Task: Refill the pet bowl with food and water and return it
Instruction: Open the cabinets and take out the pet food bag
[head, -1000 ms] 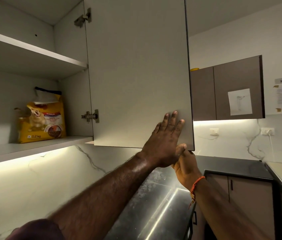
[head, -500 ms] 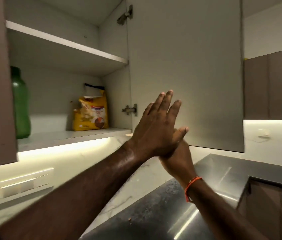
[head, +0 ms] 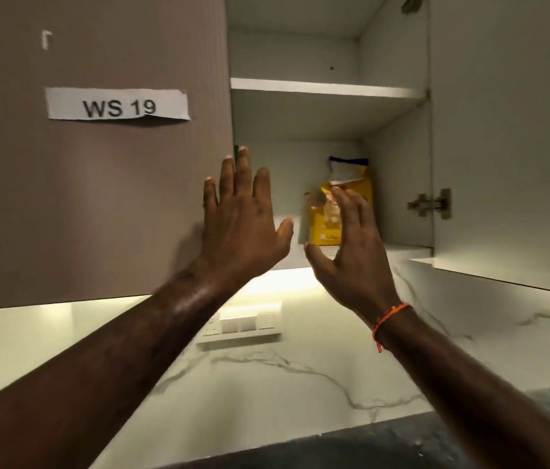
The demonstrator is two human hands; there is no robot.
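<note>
Both hands are raised in front of an open wall cupboard, and neither holds anything. On the left, the left hand (head: 240,228) has its fingers straight and spread, its back to the camera, with the fingertips overlapping the right edge of the closed brown door (head: 97,198); whether they touch that edge cannot be told. To its right, the right hand (head: 351,252) is also open, fingers straight and close together, thumb out toward the other hand, and an orange thread bracelet (head: 390,318) circles its wrist. The two thumbs are near each other but apart. Farther in, behind the right hand's fingers, a yellow pet food bag (head: 326,225) stands upright on the lower shelf (head: 402,250) of the cupboard, toward the right side wall, its top folded and partly hidden by the fingers. An upper shelf (head: 327,88) runs above it. At right the cupboard's own pale door (head: 510,147) is swung open, a metal hinge (head: 431,203) showing on its inner face. The closed door on the left bears a paper label (head: 118,104) reading WS 19. Below the cupboard a lit marble backsplash (head: 267,384) carries a white switch plate (head: 243,324), and a dark countertop (head: 351,448) lies nearest the camera.
</note>
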